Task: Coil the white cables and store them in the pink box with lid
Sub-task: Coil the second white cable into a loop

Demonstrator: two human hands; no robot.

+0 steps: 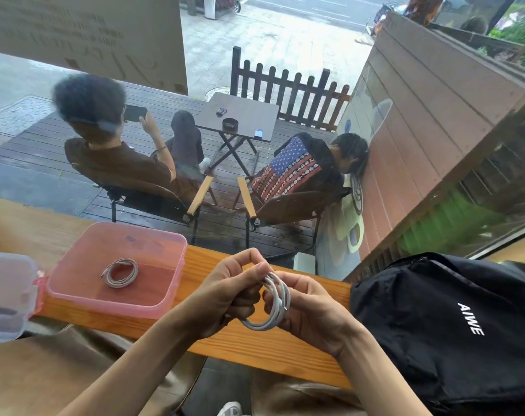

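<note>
**Second cable coiled in hand, box open**

Both hands work over the wooden counter [273, 352]. Left hand [225, 298] and right hand [312, 310] pinch one white cable [274, 307], wound in loops between them. Pink box [84, 298] sits open to the left, a coiled cable [121, 272] already inside; lid [3, 292] beside it. Recommendation: keep loops even, tuck the loose end, hold the coil shut until seated.
</note>
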